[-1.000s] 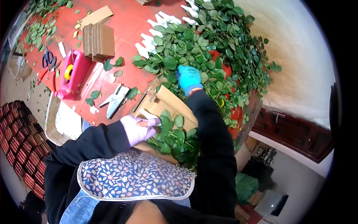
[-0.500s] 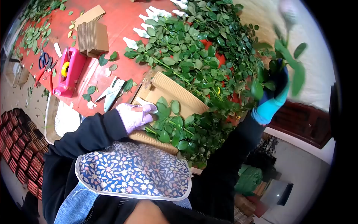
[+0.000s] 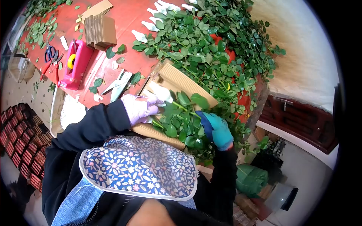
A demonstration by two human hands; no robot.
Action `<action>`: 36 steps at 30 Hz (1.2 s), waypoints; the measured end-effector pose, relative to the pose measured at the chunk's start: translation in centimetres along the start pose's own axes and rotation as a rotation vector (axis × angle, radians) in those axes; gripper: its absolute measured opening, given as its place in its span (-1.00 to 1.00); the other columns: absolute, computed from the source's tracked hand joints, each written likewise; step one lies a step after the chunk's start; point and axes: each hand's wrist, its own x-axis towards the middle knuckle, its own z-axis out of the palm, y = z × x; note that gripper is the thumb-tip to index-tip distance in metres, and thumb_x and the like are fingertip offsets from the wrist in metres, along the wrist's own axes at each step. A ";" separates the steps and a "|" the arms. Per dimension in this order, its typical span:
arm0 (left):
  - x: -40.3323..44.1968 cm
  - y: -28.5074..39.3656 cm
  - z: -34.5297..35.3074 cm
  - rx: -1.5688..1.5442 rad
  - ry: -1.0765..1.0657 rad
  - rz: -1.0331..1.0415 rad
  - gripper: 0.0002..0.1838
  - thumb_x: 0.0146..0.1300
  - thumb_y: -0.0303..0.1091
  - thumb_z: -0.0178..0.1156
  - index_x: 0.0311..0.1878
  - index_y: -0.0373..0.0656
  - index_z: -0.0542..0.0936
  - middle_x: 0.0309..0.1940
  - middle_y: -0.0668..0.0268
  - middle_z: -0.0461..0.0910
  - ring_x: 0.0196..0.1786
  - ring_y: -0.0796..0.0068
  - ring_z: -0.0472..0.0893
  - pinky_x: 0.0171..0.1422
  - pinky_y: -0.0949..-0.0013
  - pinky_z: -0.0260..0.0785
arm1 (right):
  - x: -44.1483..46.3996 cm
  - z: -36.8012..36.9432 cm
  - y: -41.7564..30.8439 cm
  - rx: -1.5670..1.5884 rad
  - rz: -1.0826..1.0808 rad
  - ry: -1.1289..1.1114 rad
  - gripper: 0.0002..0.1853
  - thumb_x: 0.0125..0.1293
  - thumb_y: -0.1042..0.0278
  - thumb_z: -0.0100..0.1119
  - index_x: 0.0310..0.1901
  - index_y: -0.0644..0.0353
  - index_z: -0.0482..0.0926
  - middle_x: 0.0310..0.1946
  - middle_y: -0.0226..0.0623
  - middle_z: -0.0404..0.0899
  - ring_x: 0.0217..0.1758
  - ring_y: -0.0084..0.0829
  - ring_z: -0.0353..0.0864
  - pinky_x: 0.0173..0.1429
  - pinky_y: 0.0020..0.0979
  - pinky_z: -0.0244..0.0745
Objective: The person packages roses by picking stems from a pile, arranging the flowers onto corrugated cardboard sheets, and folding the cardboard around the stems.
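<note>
My right hand (image 3: 217, 130), in a teal and dark blue glove, grips the leafy stem of a rose whose head is covered by a white sleeve (image 3: 161, 92). That rose lies slanted over an open cardboard box (image 3: 188, 83). Green stems and leaves (image 3: 181, 122) fill the near part of the box. At the box's left end, my left hand (image 3: 138, 109), in a pale purple glove, has its fingers curled over white-wrapped heads; what they hold is partly hidden. Beyond the box lies a thick pile of leafy stems (image 3: 211, 52), several with white-sleeved heads (image 3: 140, 36) pointing left.
On the red table (image 3: 124, 22) are a pink tape dispenser (image 3: 77, 66), grey-handled shears (image 3: 119, 84), red-handled pruners (image 3: 47, 69), dark scissors (image 3: 50, 52) and a stack of folded cardboard (image 3: 100, 32). Loose leaves are scattered about. A dark crate-like stack (image 3: 22, 139) stands at lower left.
My right hand has come down and left from the raised position at upper right, bringing the rose over the box. My left hand has stayed at the box's left end.
</note>
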 end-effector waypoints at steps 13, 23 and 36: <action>0.8 0.2 -1.3 0.226 0.030 0.122 -0.02 -0.21 -0.18 0.53 0.40 -0.02 0.37 0.44 0.17 0.30 0.08 0.21 0.66 0.00 0.25 0.61 | 0.7 4.1 4.7 -0.063 -0.197 0.110 -0.80 0.18 0.51 0.10 -0.15 0.09 0.58 -0.36 -0.15 0.60 -0.30 -0.04 0.62 -0.23 -0.08 0.52; 1.8 2.3 -2.4 -0.072 -0.176 -0.253 -0.09 -0.22 -0.15 0.51 0.35 -0.02 0.47 0.49 0.36 0.28 0.15 0.40 0.62 0.19 0.06 0.40 | 9.6 -7.9 -5.5 -0.346 -0.489 0.411 -0.79 0.24 0.28 0.28 -0.12 0.11 0.64 -0.45 -0.25 0.60 -0.40 -0.15 0.60 -0.26 -0.17 0.48; 1.7 1.5 -0.4 -0.217 0.113 -0.107 -0.43 0.36 -0.31 0.15 0.42 -0.07 0.30 -0.24 0.17 0.62 -0.46 0.31 0.66 -0.37 0.30 0.54 | 25.4 -1.1 -1.3 -0.132 -0.176 0.217 -0.84 0.27 0.30 0.16 -0.16 0.09 0.61 -0.29 -0.01 0.63 -0.27 0.03 0.63 -0.18 -0.07 0.53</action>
